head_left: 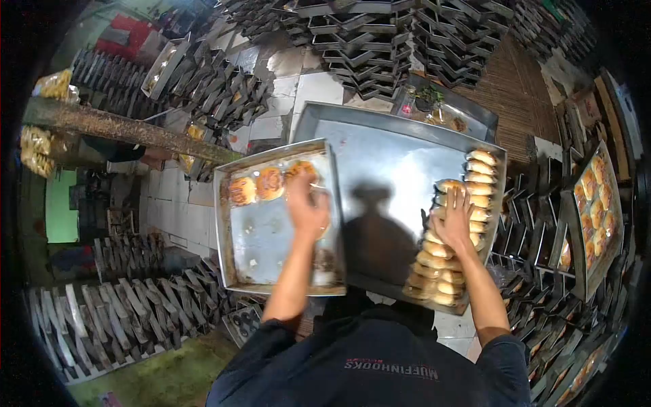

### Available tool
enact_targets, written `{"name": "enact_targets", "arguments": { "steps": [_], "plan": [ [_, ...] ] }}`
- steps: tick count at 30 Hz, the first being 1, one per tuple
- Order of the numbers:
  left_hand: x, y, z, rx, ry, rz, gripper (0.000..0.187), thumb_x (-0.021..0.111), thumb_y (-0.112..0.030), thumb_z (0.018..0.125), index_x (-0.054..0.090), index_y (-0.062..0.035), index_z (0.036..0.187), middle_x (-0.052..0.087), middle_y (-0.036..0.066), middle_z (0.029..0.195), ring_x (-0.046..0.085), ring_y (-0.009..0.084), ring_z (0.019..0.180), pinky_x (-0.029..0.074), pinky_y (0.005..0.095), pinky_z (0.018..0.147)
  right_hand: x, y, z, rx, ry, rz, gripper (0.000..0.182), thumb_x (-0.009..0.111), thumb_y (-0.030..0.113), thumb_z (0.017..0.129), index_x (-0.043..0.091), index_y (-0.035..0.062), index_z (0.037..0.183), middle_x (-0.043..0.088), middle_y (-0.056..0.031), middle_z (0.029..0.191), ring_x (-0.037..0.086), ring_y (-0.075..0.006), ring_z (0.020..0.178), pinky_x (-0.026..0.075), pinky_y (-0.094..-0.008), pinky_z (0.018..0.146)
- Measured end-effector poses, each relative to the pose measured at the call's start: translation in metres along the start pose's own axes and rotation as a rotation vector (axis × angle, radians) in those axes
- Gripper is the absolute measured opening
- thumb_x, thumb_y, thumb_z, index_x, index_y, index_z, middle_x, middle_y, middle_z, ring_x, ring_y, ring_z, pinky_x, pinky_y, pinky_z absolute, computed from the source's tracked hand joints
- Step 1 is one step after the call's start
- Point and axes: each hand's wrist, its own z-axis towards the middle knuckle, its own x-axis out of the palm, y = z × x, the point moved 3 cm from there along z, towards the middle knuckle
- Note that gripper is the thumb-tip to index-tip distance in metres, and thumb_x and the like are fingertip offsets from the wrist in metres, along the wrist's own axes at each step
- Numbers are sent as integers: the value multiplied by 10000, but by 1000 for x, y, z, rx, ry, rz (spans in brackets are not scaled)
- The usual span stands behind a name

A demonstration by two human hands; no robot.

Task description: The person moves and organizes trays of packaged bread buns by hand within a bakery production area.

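Observation:
My left hand (308, 209) is over the smaller metal tray (261, 237), its fingers at a round glazed bun (298, 167) in the top right corner. Motion blur hides whether they grip it. Two more brown-streaked buns (270, 184) sit to its left, and part of another shows beside the wrist. My right hand (454, 220) lies with fingers stretched and apart on the rows of shiny, apparently wrapped buns (437, 261) along the right side of the large metal tray (380, 146). It covers some of them.
Stacks of dark trays (363, 51) stand at the back, with more stacks (135, 315) at left. On the right, a tray of glazed buns (595, 210) rests tilted. A wooden beam (129, 129) crosses the left side. A small plant (428, 98) stands behind the large tray.

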Motion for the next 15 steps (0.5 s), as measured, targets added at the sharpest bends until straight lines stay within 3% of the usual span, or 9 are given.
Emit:
{"name": "enact_targets", "arguments": {
  "steps": [1, 2, 5, 7, 8, 9, 10, 11, 15],
  "plan": [
    [-42, 63, 18, -84, -51, 83, 384, 640, -137, 675, 584, -8, 1032, 570, 218, 1005, 541, 395, 959, 437, 460, 846, -6, 25, -4, -112, -234, 172, 583, 574, 285, 841, 424, -58, 1288, 379, -306, 1345, 310, -456, 1290, 230, -562, 1065],
    [-79, 108, 31, -22, -144, 417, 472, 648, -175, 683, 555, -14, 1116, 553, 229, 1051, 516, 407, 1003, 421, 479, 874, -21, 63, -7, -142, -279, 302, 537, 584, 261, 835, 462, -56, 1250, 448, -293, 1270, 394, -438, 1218, 292, -528, 1031],
    [-142, 190, 55, 141, 416, 699, 783, 708, -306, 694, 375, -55, 1356, 408, 258, 1330, 404, 446, 1204, 390, 490, 991, -39, 205, -12, -268, -330, 810, 341, 631, 152, 797, 593, -36, 1080, 627, -212, 992, 629, -331, 914, 493, -385, 836],
    [-148, 220, 39, -36, 741, 753, 896, 718, -340, 695, 272, -91, 1431, 312, 253, 1417, 348, 476, 1253, 392, 488, 1007, -18, 276, 6, -320, -258, 901, 340, 672, 159, 757, 609, -35, 1030, 640, -200, 940, 637, -343, 861, 499, -384, 797],
    [-152, 210, 31, -166, 757, 738, 978, 713, -406, 700, 170, -133, 1466, 325, 254, 1407, 343, 483, 1245, 370, 525, 1013, -17, 307, 15, -279, -213, 678, 369, 688, 212, 747, 604, -40, 1002, 638, -191, 901, 621, -371, 824, 492, -407, 766],
    [-153, 212, 14, -195, 716, 822, 939, 669, -434, 733, 182, -105, 1465, 338, 255, 1389, 383, 463, 1218, 404, 530, 967, -6, 330, 27, -203, -191, 613, 422, 687, 264, 751, 583, -38, 1028, 619, -211, 913, 595, -394, 853, 477, -421, 768],
    [-157, 205, -1, -403, 789, 752, 917, 615, -474, 758, 201, -35, 1448, 391, 291, 1315, 413, 448, 1187, 419, 513, 931, 9, 345, 41, -121, -153, 514, 541, 694, 319, 743, 541, -40, 1118, 584, -261, 993, 567, -408, 949, 466, -438, 812],
    [-156, 210, -22, -544, 725, 661, 950, 607, -530, 727, 252, 9, 1424, 438, 282, 1275, 429, 440, 1166, 413, 511, 917, 25, 357, 56, -14, -122, 407, 780, 722, 403, 700, 424, -41, 1269, 517, -290, 1120, 510, -420, 1067, 421, -514, 877],
    [-174, 173, -65, -571, 505, 528, 952, 720, -446, 695, 249, 21, 1377, 467, 303, 1149, 449, 425, 1070, 355, 521, 938, 46, 389, 86, 95, 101, 23, 1129, 807, 419, 581, 191, -28, 1414, 418, -256, 1274, 402, -401, 1205, 266, -660, 956]
  ]
}}
